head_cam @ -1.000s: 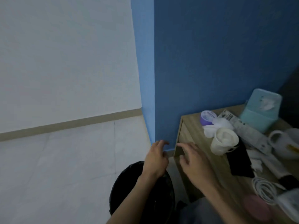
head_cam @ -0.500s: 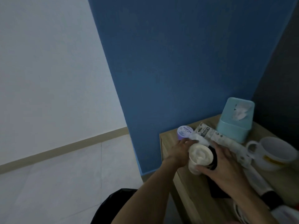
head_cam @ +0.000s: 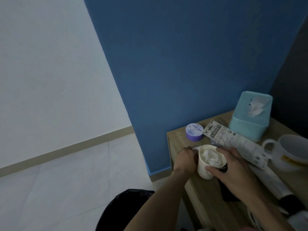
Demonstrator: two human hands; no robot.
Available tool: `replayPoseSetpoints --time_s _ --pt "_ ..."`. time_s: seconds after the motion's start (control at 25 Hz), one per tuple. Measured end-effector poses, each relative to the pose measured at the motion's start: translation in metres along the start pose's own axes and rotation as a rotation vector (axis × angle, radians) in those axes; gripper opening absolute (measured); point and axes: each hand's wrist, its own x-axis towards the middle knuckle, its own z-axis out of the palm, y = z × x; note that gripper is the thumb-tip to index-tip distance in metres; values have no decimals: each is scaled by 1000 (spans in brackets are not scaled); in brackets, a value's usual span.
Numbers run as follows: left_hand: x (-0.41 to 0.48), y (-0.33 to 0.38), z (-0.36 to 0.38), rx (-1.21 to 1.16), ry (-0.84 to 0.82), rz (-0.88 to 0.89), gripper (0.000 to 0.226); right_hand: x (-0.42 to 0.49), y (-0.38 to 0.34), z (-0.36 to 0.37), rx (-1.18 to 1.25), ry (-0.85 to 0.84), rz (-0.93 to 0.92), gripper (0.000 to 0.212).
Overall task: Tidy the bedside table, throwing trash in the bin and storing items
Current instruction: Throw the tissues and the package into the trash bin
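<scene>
Two hands at one paper cup (head_cam: 210, 161), which stands near the front left corner of the counter (head_cam: 176, 139), stuffed with crumpled white tissue (head_cam: 210, 155).

Handling, by judgement: thin paper wall, very light, soft enough to dent if squeezed. The tissue is loose and may spill if the cup tips. Best hold is round the mid-wall or just under the stiffer rolled rim, kept upright.

Right hand (head_cam: 236, 172): fingers (head_cam: 224, 150) spread and wrapped round the cup's right side, one fingertip on the rim at the far side, thumb pressed on the near wall low down. Reads as a closed hold on the cup.

Left hand (head_cam: 185, 160): curled against the cup's left wall. Something white shows at its fingertips, perhaps tissue. Cannot tell whether it grips anything.

Bin (head_cam: 126, 210), lined in black, sits on the floor just left of the counter, below the left forearm. Short carry.

Nearby: purple jar (head_cam: 194, 132) behind the cup; long white packet (head_cam: 233, 143) just beside the right hand; teal tissue box (head_cam: 251, 115); white mug (head_cam: 290, 150).
</scene>
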Motion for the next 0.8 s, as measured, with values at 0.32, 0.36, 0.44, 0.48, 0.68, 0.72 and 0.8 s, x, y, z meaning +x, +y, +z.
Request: replayPoseSetpoints --time_s 0.32,0.36,0.44,0.48,0.68,0.72,0.8 --pt "-116 -95 -32 -332 300 -323 17 -26 -73 63 57 -155 -158 67" --pt "-137 -110 -35 -337 314 -375 17 -32 -81 77 65 -202 -169 66" --pt "-198 -152 -29 -340 330 -496 17 -62 -97 122 54 -318 -176 65" --pt "-223 -167 -23 -339 326 -550 17 -75 -98 141 40 -366 -165 64" --pt "-295 -216 20 -435 282 -840 17 -114 -91 227 -129 -658 -43 66" --pt "-301 -222 28 -456 267 -885 17 -120 -87 240 -156 -696 -28 66" --pt "-307 -231 42 -490 240 -953 19 -130 -80 263 -194 -762 4 64"
